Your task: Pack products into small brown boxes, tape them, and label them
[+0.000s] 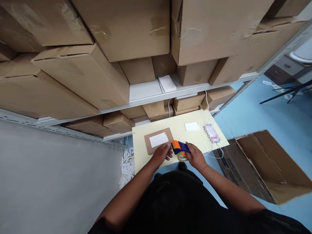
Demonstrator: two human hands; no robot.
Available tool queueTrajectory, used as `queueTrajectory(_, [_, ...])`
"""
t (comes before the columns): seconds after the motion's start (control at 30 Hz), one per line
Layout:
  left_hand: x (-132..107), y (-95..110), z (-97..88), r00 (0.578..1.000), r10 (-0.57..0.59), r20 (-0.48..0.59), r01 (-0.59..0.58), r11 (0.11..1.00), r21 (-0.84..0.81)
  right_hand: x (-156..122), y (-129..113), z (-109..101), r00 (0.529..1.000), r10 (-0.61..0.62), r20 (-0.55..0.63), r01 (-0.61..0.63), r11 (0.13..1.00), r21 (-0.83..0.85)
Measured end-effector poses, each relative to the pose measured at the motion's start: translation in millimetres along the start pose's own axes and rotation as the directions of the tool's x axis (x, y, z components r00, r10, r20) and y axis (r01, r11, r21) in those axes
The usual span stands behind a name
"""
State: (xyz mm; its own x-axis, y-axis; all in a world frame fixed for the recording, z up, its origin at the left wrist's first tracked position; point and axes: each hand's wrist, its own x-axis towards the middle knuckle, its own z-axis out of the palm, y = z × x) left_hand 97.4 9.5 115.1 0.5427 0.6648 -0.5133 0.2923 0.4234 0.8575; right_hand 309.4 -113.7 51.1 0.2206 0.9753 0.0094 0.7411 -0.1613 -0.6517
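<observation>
**While the right hand grips a tape gun, the left rests at a parcel's corner**

As I look down through the head camera, both bare hands meet over the near edge of a small pale table (pixel 141 159). The right hand (pixel 196 157) is closed round the handle of a blue and orange tape gun (pixel 179 148). Its roll (pixel 182 156) hangs below, right at the table's near edge. The gun's front end points left, toward a flat brown parcel (pixel 148 147) that lies on the table with a white label (pixel 159 139) on top.

The left hand (pixel 161 154) sits at the parcel's near right corner, curled toward the gun's mouth. I cannot tell whether it pinches a tape end or only presses down. I judge that this hand is placed to pin the parcel flat. The gun seems held low and close so that its mouth sits level with the parcel.

Farther back on the table lie a white card (pixel 192 126) and a blurred device (pixel 211 133), whose cable (pixel 214 152) loops off the right edge. Both are well apart from the hands, out of the gun's way.

Shelves (pixel 146 97) packed with cartons (pixel 122 29) rise behind the table. An open box (pixel 265 162) sits on the blue floor (pixel 255 113) at right. White strips (pixel 126 164) litter the floor to the left of the table.
</observation>
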Motion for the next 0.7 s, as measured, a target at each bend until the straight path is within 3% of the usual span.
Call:
queueTrajectory(0.1, [-5,2,3.1,0.996,-0.024,0.091,0.028,0.998,-0.05,-28,-23,10,0.998,0.052,-0.04,-0.05,0.998,0.048])
queueTrajectory(0.2, [-11,-9,10.1,0.988,-0.054,0.142,0.058,0.998,-0.027,-49,-38,21,0.989,0.148,-0.02,-0.143,0.977,0.158])
queueTrajectory(0.3, [-9,-20,19.1,0.983,-0.08,0.163,0.071,0.996,0.058,-60,-41,28,0.98,0.195,0.041,-0.199,0.939,0.281])
queueTrajectory(0.4, [4,-19,24.4,0.987,-0.08,0.137,0.041,0.962,0.268,-58,-30,24,0.973,0.222,0.065,-0.23,0.892,0.388])
queueTrajectory(0.47, [20,-11,26.4,0.987,-0.069,0.146,-0.009,0.879,0.476,-52,-17,15,0.966,0.242,0.093,-0.259,0.87,0.421])
queueTrajectory(0.57, [55,8,32.5,0.978,-0.053,0.203,-0.117,0.667,0.736,-43,8,0,0.949,0.261,0.178,-0.315,0.824,0.471])
queueTrajectory(0.63, [85,21,39.6,0.977,-0.003,0.214,-0.179,0.535,0.826,-39,24,-5,0.934,0.291,0.209,-0.358,0.774,0.523])
queueTrajectory(0.7, [116,31,47.2,0.977,0.023,0.212,-0.195,0.498,0.845,-40,40,-4,0.901,0.362,0.238,-0.433,0.724,0.537])
